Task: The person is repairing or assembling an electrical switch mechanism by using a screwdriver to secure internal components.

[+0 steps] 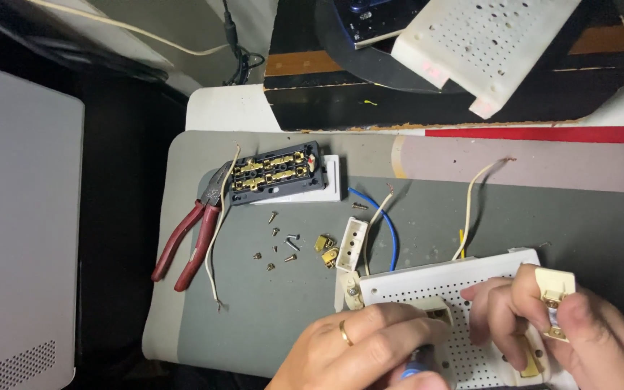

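Left hand [359, 345], ringed, fingers curled tight around a blue-handled tool [417, 365], tip at the white perforated plastic panel [427, 285] on the grey mat [254, 303]. Right hand [557, 328] steadies the panel's right end, thumb and fingers pinching a small cream plastic socket piece with brass contacts [554, 296]. Red-handled pliers [189, 242] lie well apart, left.

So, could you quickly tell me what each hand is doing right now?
Left hand: closed around a blue-handled tool, resting on the white perforated board.
Right hand: pinching a small cream socket part.

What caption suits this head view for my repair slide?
Left hand drives a screwdriver into a perforated board; right hand holds a socket part; pliers nearby.
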